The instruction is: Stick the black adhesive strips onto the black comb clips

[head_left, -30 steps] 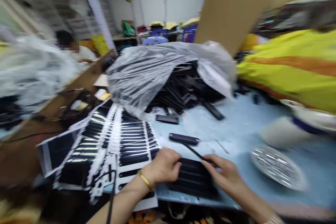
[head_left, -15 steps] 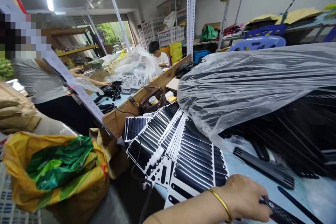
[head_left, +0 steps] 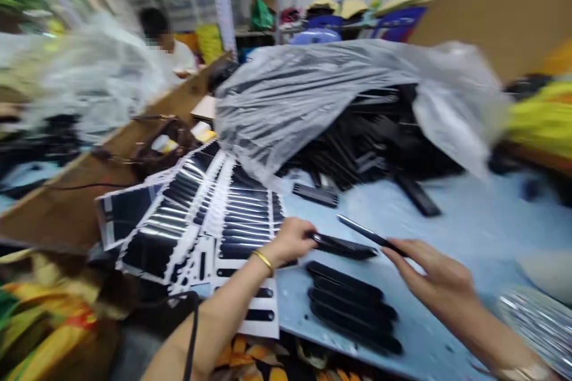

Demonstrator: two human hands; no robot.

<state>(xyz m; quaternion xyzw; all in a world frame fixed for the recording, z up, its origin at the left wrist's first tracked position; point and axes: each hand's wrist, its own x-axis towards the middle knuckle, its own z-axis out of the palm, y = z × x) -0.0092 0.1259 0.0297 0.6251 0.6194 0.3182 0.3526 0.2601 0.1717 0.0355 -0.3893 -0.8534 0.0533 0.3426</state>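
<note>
your left hand (head_left: 290, 239) is pinching a black grille piece (head_left: 346, 246); your right hand (head_left: 435, 278) is pinching a thin black strip (head_left: 364, 231) beside it, above the laid-out pieces (head_left: 353, 306).

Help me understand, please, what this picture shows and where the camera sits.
There is no machine here. The camera sits on a person's head and looks down at their own two bare hands; the picture is somewhat blurred. The left hand, wearing a gold bangle, grips one end of a black slotted strip. The right hand pinches a thin black stick. On the blue table, a row of similar strips lies near the front edge. White sheets bearing black oblong patches fan out to the left. A clear plastic bag covers a heap of black parts. Another person sits farther back.
</note>
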